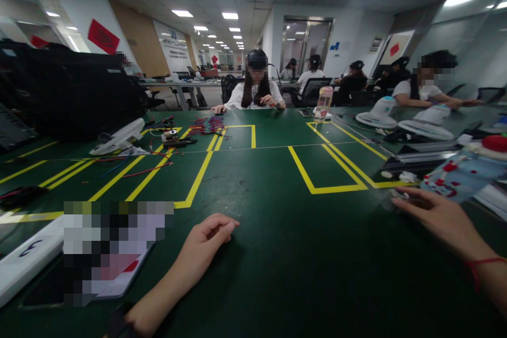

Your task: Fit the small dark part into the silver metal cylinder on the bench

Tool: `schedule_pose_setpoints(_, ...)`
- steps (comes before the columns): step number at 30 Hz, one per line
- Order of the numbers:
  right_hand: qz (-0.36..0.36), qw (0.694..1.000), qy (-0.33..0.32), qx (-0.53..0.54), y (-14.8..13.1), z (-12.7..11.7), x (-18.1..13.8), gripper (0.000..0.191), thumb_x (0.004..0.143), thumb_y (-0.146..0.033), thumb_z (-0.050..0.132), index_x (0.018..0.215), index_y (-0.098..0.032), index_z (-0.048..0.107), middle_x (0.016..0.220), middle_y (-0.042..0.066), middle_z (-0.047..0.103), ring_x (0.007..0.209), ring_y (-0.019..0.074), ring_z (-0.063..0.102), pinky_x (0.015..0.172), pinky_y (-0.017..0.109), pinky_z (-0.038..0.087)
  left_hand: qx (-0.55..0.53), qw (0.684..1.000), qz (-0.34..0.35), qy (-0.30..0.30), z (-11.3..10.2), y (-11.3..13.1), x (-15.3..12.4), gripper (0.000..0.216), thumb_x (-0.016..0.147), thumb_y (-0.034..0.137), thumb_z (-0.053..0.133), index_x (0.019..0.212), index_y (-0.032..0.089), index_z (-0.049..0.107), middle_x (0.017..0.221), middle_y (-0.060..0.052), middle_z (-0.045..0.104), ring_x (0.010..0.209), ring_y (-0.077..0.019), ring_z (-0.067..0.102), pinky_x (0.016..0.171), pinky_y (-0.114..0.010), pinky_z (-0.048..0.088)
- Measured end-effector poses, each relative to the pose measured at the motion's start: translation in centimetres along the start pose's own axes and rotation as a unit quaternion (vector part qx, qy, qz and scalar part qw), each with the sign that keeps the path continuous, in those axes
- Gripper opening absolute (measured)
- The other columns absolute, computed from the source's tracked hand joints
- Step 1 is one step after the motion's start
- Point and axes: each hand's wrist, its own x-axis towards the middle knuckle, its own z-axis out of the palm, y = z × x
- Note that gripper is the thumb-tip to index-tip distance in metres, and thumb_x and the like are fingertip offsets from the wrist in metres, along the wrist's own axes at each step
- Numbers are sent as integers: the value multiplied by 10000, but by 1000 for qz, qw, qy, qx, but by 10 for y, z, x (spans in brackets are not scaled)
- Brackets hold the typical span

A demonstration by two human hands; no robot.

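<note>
My left hand rests low over the green table, fingers curled in and thumb against them; nothing shows in its grasp. At the right, my right hand has its thumb and fingers closed round a small shiny object. Something see-through shows beside that object, but blur hides its kind. Just beyond the right hand leans a light-blue bottle with red figures and a red cap. A phone-like slab, partly pixelated, lies left of my left forearm.
A white power-strip-like bar lies at the near left. Loose wires and a white fan are farther left. Yellow tape marks the tabletop. More fans and metal profiles sit at the right. A person sits opposite.
</note>
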Motion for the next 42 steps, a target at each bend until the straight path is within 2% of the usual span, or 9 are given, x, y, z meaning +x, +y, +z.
schedule_pose_setpoints(3,-41,999,28,-17,-12,14,-9,492,728,-513,579,1102,-200,643,966,108,671,835,234,637,727,364,481,-3,1000,6,-3,0,-2,1,230,830,373,532,866,209,688,868,-23,646,699,-145,548,665,-241,430)
schedule_pose_setpoints(6,-168,984,12,51,-43,39,-36,431,758,-445,587,1132,-232,606,1130,73,618,952,210,609,843,374,478,-2,1000,8,-4,1,-4,1,233,830,379,531,870,210,688,852,-20,641,697,-146,547,663,-242,428)
schedule_pose_setpoints(11,-336,909,-183,163,-126,78,-106,339,810,-325,570,1144,-274,588,1175,47,586,1064,173,557,929,354,459,6,1000,4,4,0,-4,0,260,826,404,525,865,204,685,842,-27,643,708,-159,554,663,-248,433)
schedule_pose_setpoints(15,-384,853,-279,216,-166,98,-135,321,802,-277,582,1123,-267,599,1152,42,587,1055,152,551,929,317,455,14,1000,6,2,-2,-6,1,259,837,398,517,873,198,678,820,-23,628,705,-156,551,672,-251,432)
schedule_pose_setpoints(18,-377,846,-296,234,-168,109,-138,366,783,-244,597,1148,-263,575,1166,46,572,1069,156,538,941,330,441,11,1000,10,-2,-1,-7,1,241,845,379,514,879,203,675,828,-18,622,700,-151,550,666,-251,431)
schedule_pose_setpoints(24,-292,862,-322,259,-156,120,-137,762,671,-279,711,1331,-275,332,1187,40,562,1055,158,546,961,363,424,78,992,97,-26,23,18,-7,200,844,311,537,994,265,661,1000,-39,584,899,-190,545,795,-307,429)
schedule_pose_setpoints(32,-304,863,-317,250,-161,121,-133,544,705,-215,651,1216,-234,467,1160,38,568,1025,148,547,909,314,437,161,973,165,-24,47,46,-5,132,826,282,572,861,274,699,941,-41,596,921,-217,525,806,-339,415)
schedule_pose_setpoints(37,-314,870,-311,218,-160,111,-130,367,692,-152,617,1043,-226,541,994,1,591,882,122,551,797,272,451,133,984,122,10,37,32,-6,149,848,315,556,885,270,694,897,-21,587,886,-184,538,794,-305,415)
schedule_pose_setpoints(42,-300,877,-303,222,-158,112,-130,346,672,-148,630,996,-220,533,935,-11,582,824,108,540,736,245,440,225,968,103,-41,44,17,-7,127,819,274,594,851,291,716,860,-10,605,859,-188,530,761,-313,392)
